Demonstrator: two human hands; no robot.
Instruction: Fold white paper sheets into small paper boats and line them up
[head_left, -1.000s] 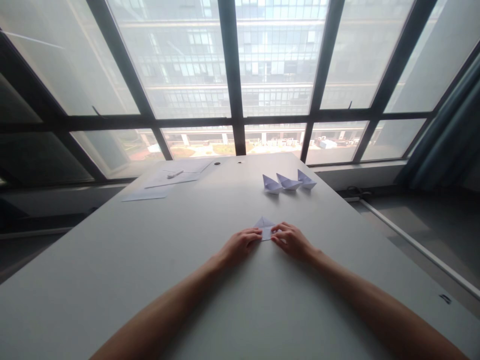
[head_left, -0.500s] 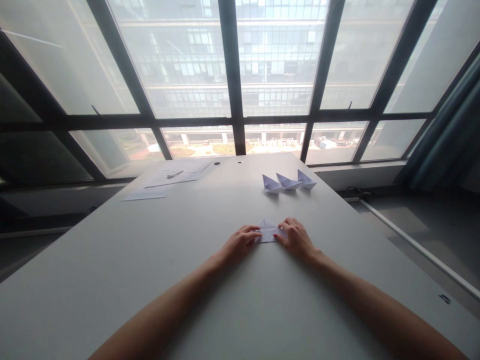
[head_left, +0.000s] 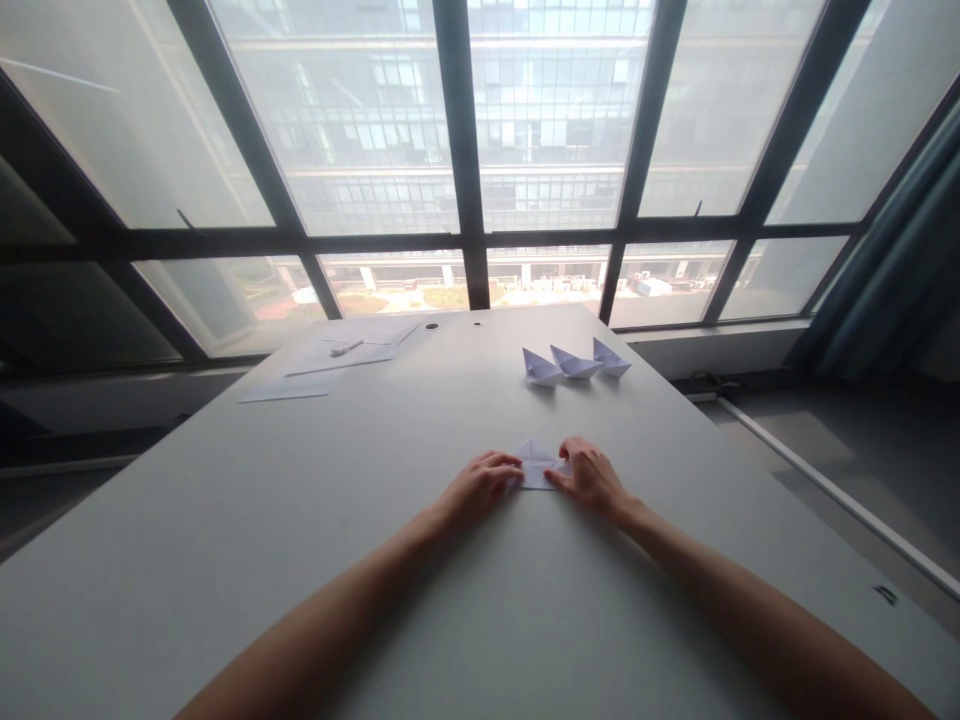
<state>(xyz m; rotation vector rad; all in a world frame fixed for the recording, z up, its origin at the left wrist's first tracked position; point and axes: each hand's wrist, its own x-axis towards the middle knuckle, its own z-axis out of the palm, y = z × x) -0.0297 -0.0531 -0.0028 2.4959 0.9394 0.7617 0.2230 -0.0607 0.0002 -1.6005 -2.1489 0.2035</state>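
A folded sheet of white paper lies flat on the table, its pointed peak facing away from me and a crease down its middle. My left hand grips its left end, fingers curled over the edge. At the right end, my right hand pinches the paper with the thumb along the lower band. The fingers cover both ends of the sheet. Beyond the hands, three folded paper boats stand in a slanting row.
The white table reaches to the large windows. Loose paper sheets lie at the far left with a small white object on top. A small dark item is near the right edge. A blue curtain hangs at right.
Both hands stay on the folded paper. My right hand has shifted slightly, and the paper's lower band shows a little more plainly. The paper boats have not moved.
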